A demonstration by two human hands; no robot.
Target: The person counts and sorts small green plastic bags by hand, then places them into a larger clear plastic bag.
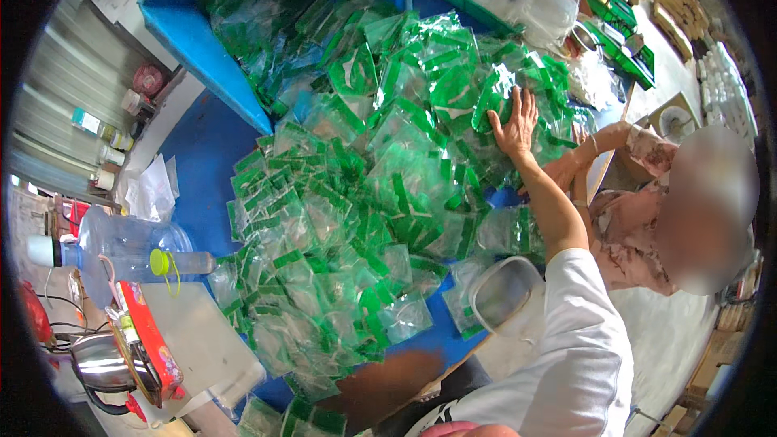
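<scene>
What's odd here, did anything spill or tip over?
Yes, the blue bin at the top looks tipped, and green-edged clear packets reach from its open side across the blue table in a jumbled heap. That looks like a spill, but they may have been poured out on purpose.

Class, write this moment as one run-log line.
right hand: open, on plastic bags | bags: heaped over blue table | blue bin: bags inside | co-worker: at right

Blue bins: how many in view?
1: the blue bin at the upper left, cut off by the top edge, with green-edged clear bags in it and heaped before it. None other shows; parts of the scene are hidden.
</scene>
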